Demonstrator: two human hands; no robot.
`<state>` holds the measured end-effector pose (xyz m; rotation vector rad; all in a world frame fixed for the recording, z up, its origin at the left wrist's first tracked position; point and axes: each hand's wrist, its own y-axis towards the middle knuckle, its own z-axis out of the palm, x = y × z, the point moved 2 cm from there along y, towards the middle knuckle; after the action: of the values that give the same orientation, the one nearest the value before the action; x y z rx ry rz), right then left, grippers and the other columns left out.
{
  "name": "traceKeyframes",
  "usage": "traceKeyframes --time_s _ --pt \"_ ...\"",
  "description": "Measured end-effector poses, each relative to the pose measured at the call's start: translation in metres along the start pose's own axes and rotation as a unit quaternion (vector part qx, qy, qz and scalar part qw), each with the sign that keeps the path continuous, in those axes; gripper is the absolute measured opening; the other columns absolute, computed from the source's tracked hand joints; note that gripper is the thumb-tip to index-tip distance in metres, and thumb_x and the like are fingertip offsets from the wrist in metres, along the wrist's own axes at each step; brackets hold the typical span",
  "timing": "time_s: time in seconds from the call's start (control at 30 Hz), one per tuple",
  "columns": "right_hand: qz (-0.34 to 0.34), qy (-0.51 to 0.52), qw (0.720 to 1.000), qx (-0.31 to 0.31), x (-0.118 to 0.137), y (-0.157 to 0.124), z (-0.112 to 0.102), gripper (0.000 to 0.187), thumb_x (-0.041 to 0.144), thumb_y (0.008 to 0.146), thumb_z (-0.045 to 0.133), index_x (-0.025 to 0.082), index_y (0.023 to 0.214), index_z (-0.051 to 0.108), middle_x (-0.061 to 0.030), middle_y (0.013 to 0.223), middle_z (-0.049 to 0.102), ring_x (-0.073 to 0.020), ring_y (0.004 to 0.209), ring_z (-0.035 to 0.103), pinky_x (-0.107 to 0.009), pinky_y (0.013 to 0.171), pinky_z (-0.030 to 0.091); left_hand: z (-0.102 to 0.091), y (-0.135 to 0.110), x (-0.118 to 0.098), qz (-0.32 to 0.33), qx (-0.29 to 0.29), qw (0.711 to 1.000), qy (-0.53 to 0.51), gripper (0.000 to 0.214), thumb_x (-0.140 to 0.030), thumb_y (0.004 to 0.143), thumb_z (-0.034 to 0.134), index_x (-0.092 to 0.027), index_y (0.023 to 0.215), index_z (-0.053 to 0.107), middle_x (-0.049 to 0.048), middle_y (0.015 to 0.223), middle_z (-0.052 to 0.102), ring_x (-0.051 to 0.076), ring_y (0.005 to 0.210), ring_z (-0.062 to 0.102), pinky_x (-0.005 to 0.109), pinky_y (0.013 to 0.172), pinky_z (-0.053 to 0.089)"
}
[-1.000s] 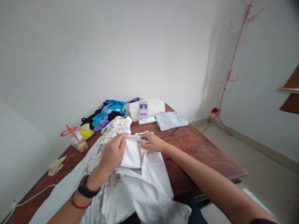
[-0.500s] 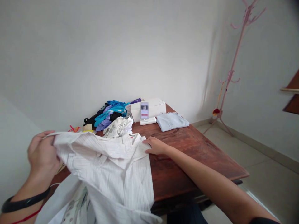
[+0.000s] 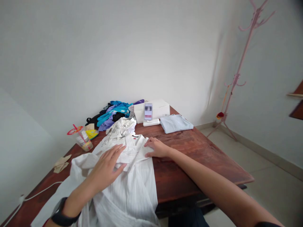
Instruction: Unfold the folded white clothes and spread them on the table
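A white striped shirt [image 3: 139, 176] is spread over the near part of the table, its collar and label facing the far side. My left hand [image 3: 110, 165] rests over the shirt's upper left part, fingers apart and gripping nothing. At the opposite shoulder edge, my right hand [image 3: 157, 147] has its fingers and thumb curled on the cloth. Just beyond the collar, a crumpled white patterned garment [image 3: 119, 127] touches the shirt. The shirt's near end runs out of view at the bottom.
A folded light blue garment [image 3: 176, 123] lies by a white box [image 3: 158, 108], with a phone [image 3: 148, 112] on a white stand in front. Colourful clothes [image 3: 115, 110] are heaped at the back. Left are a plastic cup [image 3: 84, 142], yellow packet [image 3: 92, 134] and white cable [image 3: 44, 190].
My left hand has let go of the raised left side of the shirt and moved right onto it. That cloth has dropped, uncovering the cup and cable. My right hand stays at the shoulder.
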<state>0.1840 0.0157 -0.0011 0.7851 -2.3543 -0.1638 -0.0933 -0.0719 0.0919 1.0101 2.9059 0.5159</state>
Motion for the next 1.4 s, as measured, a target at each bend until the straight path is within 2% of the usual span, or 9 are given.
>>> traceKeyframes --time_s 0.1,0.2,0.27,0.43,0.63,0.83,1.13,1.23,1.4 --pt "-0.031 0.001 0.998 0.059 0.005 -0.002 0.006 0.069 0.056 0.070 0.084 0.024 0.128 0.068 -0.0148 0.136 0.057 -0.0359 0.124 0.053 -0.047 0.104 0.040 0.026 0.000 0.007 -0.041 0.045 0.998 0.030 0.071 -0.038 0.086 0.062 -0.023 0.152 0.041 0.0131 0.152 0.050 0.034 0.141 0.043 0.055 0.117 0.032" --pt "-0.034 0.011 0.999 0.030 0.008 -0.001 0.008 0.031 0.036 0.083 0.076 0.022 0.110 0.074 -0.0121 0.121 0.064 -0.0306 0.113 0.059 -0.042 0.098 0.044 0.035 0.001 0.018 -0.075 0.069 0.994 0.042 0.060 -0.024 0.085 0.057 -0.024 0.145 0.052 0.0117 0.139 0.059 0.031 0.128 0.055 0.049 0.109 0.040" --pt "-0.052 0.042 0.998 -0.018 0.011 0.000 0.006 0.013 0.020 0.088 0.064 0.020 0.097 0.074 -0.0093 0.110 0.068 -0.0251 0.105 0.062 -0.035 0.094 0.045 0.034 0.004 0.022 -0.085 0.086 0.992 0.041 0.052 -0.014 0.083 0.052 -0.024 0.132 0.062 0.0093 0.127 0.065 0.028 0.115 0.062 0.044 0.100 0.045" --pt "-0.007 0.101 0.982 -0.161 0.009 0.004 -0.014 0.017 0.016 0.089 0.052 0.020 0.077 0.063 -0.0046 0.085 0.066 -0.0197 0.083 0.060 -0.028 0.078 0.044 0.024 0.009 0.032 -0.106 0.072 0.991 0.040 0.048 -0.002 0.075 0.043 -0.022 0.112 0.067 0.0071 0.112 0.067 0.026 0.103 0.065 0.039 0.090 0.047" --pt "0.075 0.236 0.905 -0.346 -0.009 0.002 -0.047 0.022 0.031 0.091 0.048 0.021 0.074 0.055 0.0003 0.072 0.057 -0.0168 0.069 0.049 -0.027 0.067 0.038 -0.002 0.002 0.063 -0.174 -0.035 0.983 0.051 0.039 -0.017 0.083 0.046 -0.020 0.119 0.058 0.0091 0.123 0.064 0.028 0.110 0.064 0.036 0.090 0.048" --pt "0.114 0.412 0.835 -0.347 -0.022 0.008 -0.044 0.030 0.047 0.085 0.056 0.020 0.073 0.056 0.0027 0.067 0.051 -0.0143 0.064 0.043 -0.025 0.060 0.035 -0.017 0.001 0.067 -0.242 0.060 0.964 0.092 0.034 -0.025 0.088 0.045 -0.021 0.119 0.060 0.0105 0.118 0.066 0.031 0.103 0.067 0.036 0.078 0.051" --pt "0.094 0.491 0.796 -0.342 -0.021 0.011 -0.047 0.023 0.042 0.079 0.067 0.020 0.077 0.063 0.0019 0.073 0.061 -0.0157 0.070 0.053 -0.027 0.066 0.041 -0.057 -0.001 0.078 -0.313 -0.056 0.948 0.035 0.041 -0.035 0.083 0.048 -0.022 0.119 0.065 0.0066 0.110 0.075 0.032 0.102 0.069 0.036 0.085 0.052" --pt "0.117 0.480 0.816 -0.299 -0.019 0.009 -0.051 0.030 0.049 0.084 0.063 0.019 0.084 0.068 0.0000 0.074 0.065 -0.0182 0.071 0.058 -0.029 0.067 0.045 -0.067 -0.008 0.086 -0.318 -0.101 0.942 -0.044 0.046 -0.040 0.076 0.052 -0.023 0.115 0.069 0.0040 0.107 0.077 0.031 0.101 0.070 0.034 0.085 0.053" --pt "0.053 0.280 0.938 -0.198 -0.001 0.002 -0.056 0.042 0.057 0.090 0.060 0.019 0.098 0.074 -0.0068 0.097 0.074 -0.0254 0.094 0.066 -0.039 0.088 0.049 -0.080 -0.012 0.062 -0.280 -0.293 0.898 -0.172 0.046 -0.035 0.070 0.057 -0.022 0.112 0.071 0.0022 0.111 0.076 0.029 0.103 0.068 0.037 0.097 0.051"
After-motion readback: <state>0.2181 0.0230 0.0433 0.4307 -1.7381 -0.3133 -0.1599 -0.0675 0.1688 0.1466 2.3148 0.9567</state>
